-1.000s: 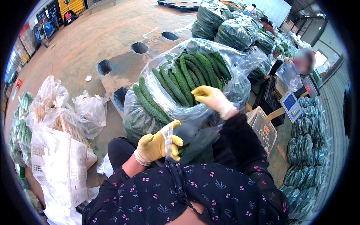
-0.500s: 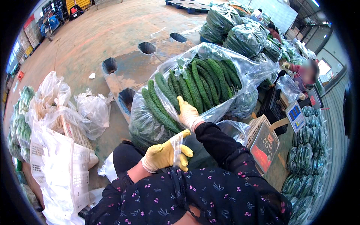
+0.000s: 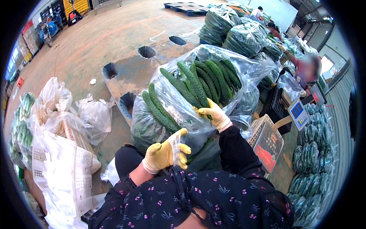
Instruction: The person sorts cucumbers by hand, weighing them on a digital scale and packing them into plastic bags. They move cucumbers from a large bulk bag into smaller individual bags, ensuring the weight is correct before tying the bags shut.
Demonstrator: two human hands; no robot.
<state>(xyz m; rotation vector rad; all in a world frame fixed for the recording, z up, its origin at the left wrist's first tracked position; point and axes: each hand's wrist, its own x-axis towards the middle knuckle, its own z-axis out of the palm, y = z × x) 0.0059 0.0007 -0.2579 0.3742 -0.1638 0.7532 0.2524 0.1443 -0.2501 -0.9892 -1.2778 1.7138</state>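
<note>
Head view: right hand [image 3: 214, 114], the nearer, has its fingers curled around the near ends of two cucumbers [image 3: 195, 86] at the mouth of the plastic bag [image 3: 249, 82], long axes running away and leftward, while left hand [image 3: 164, 153], apart, has fingers loosely spread.

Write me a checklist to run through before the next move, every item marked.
1. Right hand on cucumbers: ok, gripping near their lower ends.
2. Cucumbers all in one group: not ok, two lie apart at the left.
3. Large clear bag open: ok.
4. Left hand bare of plastic: not ok, a clear strip crosses its fingers.
5. Blue display reading: cannot tell, too small.
</note>
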